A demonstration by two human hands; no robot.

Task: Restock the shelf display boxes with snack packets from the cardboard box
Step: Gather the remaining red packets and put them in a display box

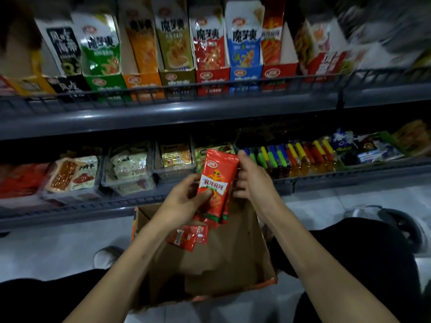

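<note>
Red snack packets [215, 183]: glossy foil, oblong, stacked, reading "麻辣麻辣", long axis pointing 12 o'clock, tilting slightly right. Left hand [184, 201] gripping stack, thumb pressing front. Right hand [250, 177] curling fingers around right edge. Stack hovering above open brown cardboard box [233, 259]; loose red packets [189, 236] lying inside at 9 o'clock. Display boxes [177, 64] standing on upper shelf [163, 113], labelled "魔芋爽".

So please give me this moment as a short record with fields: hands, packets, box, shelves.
left hand: left hand grips the red packets from below
right hand: right hand holds their right edge
box: cardboard box on the floor below the hands, loose red packets inside
upper shelf: display boxes in a row, stocked
lower shelf: clear bins of snacks
</note>
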